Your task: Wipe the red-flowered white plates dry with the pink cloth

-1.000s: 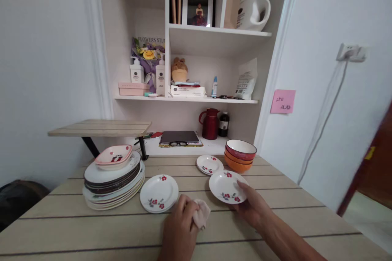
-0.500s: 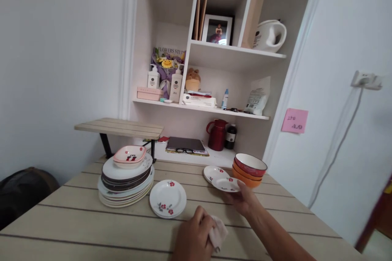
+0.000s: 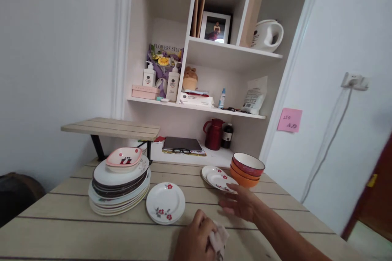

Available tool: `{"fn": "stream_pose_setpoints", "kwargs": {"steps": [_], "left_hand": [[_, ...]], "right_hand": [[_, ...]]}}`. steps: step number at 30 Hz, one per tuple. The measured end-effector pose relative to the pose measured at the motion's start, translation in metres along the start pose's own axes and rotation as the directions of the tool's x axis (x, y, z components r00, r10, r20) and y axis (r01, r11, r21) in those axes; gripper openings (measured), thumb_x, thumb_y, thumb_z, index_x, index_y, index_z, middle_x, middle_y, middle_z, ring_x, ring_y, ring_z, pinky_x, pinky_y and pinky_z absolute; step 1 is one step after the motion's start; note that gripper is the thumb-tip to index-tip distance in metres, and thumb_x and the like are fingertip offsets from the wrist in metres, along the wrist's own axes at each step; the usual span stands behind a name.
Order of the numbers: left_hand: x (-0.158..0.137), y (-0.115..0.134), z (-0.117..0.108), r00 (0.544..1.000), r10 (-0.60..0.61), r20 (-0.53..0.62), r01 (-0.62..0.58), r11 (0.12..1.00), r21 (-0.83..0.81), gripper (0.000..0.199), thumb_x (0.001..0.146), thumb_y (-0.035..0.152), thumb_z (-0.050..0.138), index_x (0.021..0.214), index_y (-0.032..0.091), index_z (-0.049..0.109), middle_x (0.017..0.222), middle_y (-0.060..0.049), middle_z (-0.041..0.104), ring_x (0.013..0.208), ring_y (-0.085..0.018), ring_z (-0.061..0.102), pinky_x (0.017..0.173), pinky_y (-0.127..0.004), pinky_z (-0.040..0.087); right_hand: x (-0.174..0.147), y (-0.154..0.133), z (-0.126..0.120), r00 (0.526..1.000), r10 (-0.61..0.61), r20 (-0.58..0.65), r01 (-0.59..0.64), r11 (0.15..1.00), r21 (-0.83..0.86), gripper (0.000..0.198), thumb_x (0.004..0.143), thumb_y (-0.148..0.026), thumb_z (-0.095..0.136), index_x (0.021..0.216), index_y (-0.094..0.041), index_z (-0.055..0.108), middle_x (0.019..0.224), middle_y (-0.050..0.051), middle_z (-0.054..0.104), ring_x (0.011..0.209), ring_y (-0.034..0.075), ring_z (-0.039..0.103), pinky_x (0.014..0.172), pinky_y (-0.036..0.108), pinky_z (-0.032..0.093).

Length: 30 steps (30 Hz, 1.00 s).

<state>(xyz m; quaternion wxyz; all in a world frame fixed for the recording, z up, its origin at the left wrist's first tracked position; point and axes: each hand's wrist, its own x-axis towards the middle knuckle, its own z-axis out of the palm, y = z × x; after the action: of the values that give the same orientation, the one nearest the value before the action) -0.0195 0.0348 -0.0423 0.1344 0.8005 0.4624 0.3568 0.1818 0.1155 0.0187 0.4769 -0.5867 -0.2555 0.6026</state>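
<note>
My left hand (image 3: 197,237) is closed around a crumpled pale cloth (image 3: 219,239), low over the front of the table. Its fingers are curled with the cloth poking out on the right. My right hand (image 3: 240,203) has its fingers apart and holds nothing, just at the near edge of a small white flowered plate (image 3: 219,180). That plate lies partly over another flowered plate (image 3: 206,172). Left of my hands sits a short stack of matching flowered plates (image 3: 167,200). Behind my right hand stand nested bowls (image 3: 245,173), red on top and orange below.
A tall stack of plates (image 3: 119,197) topped by pink-rimmed dishes (image 3: 124,158) stands on the left, before a small raised wooden stand (image 3: 113,126). Behind the table, a shelf unit (image 3: 196,106) holds bottles, a red jug (image 3: 213,134) and a laptop (image 3: 182,144).
My right hand has let go of the flowered plate, now resting on the other one, and drawn slightly toward me with fingers opened. My left hand still grips the cloth. The view shifted slightly.
</note>
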Motion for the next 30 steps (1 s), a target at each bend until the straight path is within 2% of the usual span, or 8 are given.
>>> {"fn": "stream_pose_setpoints", "kwargs": {"steps": [3, 6, 9, 14, 20, 25, 30], "left_hand": [[0.001, 0.003, -0.005, 0.998, -0.047, 0.039, 0.049, 0.997, -0.058, 0.036, 0.066, 0.005, 0.053, 0.093, 0.026, 0.064, 0.097, -0.002, 0.06, 0.081, -0.016, 0.061, 0.065, -0.024, 0.04], [0.003, 0.005, -0.01, 0.994, -0.076, 0.075, 0.083, 0.993, -0.089, 0.033, 0.068, 0.006, 0.052, 0.092, 0.025, 0.064, 0.097, -0.003, 0.06, 0.085, -0.016, 0.061, 0.069, -0.025, 0.04], [0.004, 0.006, -0.012, 0.992, -0.098, 0.08, 0.106, 0.989, -0.105, 0.033, 0.067, 0.005, 0.052, 0.091, 0.024, 0.064, 0.096, -0.002, 0.059, 0.085, -0.016, 0.06, 0.07, -0.024, 0.04], [0.004, 0.003, -0.01, 0.994, -0.075, 0.08, 0.085, 0.987, -0.139, 0.035, 0.065, 0.004, 0.053, 0.091, 0.023, 0.065, 0.096, -0.003, 0.06, 0.083, -0.015, 0.06, 0.07, -0.024, 0.041], [0.004, 0.001, -0.007, 0.992, -0.081, -0.094, 0.06, 0.976, -0.21, 0.03, 0.064, 0.001, 0.053, 0.082, 0.022, 0.065, 0.088, -0.002, 0.061, 0.079, -0.015, 0.059, 0.069, -0.024, 0.041], [0.005, 0.006, -0.017, 0.97, -0.129, -0.205, 0.061, 0.95, -0.308, 0.019, 0.068, 0.005, 0.058, 0.077, 0.021, 0.064, 0.083, -0.002, 0.062, 0.08, -0.016, 0.059, 0.073, -0.026, 0.044], [0.003, 0.013, -0.031, 0.928, -0.171, -0.331, 0.064, 0.949, -0.31, 0.021, 0.067, 0.004, 0.056, 0.076, 0.021, 0.065, 0.08, -0.002, 0.063, 0.079, -0.016, 0.06, 0.073, -0.025, 0.045]], "right_hand": [[-0.001, 0.006, -0.001, 0.999, -0.03, -0.011, 0.03, 0.999, -0.027, 0.039, 0.077, -0.019, 0.067, 0.11, -0.02, 0.047, 0.08, 0.007, 0.066, 0.06, 0.026, 0.069, 0.05, 0.041, 0.057], [0.004, 0.013, 0.003, 0.995, -0.093, -0.032, 0.093, 0.996, -0.01, 0.041, 0.08, -0.01, 0.061, 0.114, -0.022, 0.042, 0.081, 0.005, 0.068, 0.061, 0.022, 0.07, 0.054, 0.036, 0.059], [0.013, 0.018, 0.009, 0.984, -0.165, -0.068, 0.167, 0.986, 0.021, 0.04, 0.084, -0.013, 0.059, 0.118, -0.023, 0.039, 0.08, 0.004, 0.069, 0.062, 0.018, 0.07, 0.056, 0.031, 0.059], [0.024, 0.02, 0.015, 0.961, -0.245, -0.129, 0.248, 0.969, 0.008, 0.06, 0.079, -0.024, 0.071, 0.127, -0.026, 0.033, 0.073, 0.001, 0.069, 0.056, 0.018, 0.069, 0.051, 0.029, 0.058], [0.032, 0.018, 0.015, 0.949, -0.256, -0.185, 0.256, 0.966, -0.024, 0.074, 0.073, -0.027, 0.076, 0.13, -0.025, 0.03, 0.055, -0.004, 0.061, 0.041, 0.019, 0.062, 0.035, 0.024, 0.049], [0.04, 0.018, 0.016, 0.942, -0.25, -0.223, 0.256, 0.967, 0.0, 0.065, 0.073, -0.029, 0.075, 0.124, -0.024, 0.035, 0.055, -0.005, 0.059, 0.042, 0.018, 0.062, 0.036, 0.024, 0.05], [0.043, 0.018, 0.021, 0.932, -0.247, -0.265, 0.26, 0.965, 0.016, 0.075, 0.071, -0.025, 0.076, 0.129, -0.026, 0.029, 0.055, -0.009, 0.055, 0.037, 0.015, 0.058, 0.034, 0.023, 0.048]]}}
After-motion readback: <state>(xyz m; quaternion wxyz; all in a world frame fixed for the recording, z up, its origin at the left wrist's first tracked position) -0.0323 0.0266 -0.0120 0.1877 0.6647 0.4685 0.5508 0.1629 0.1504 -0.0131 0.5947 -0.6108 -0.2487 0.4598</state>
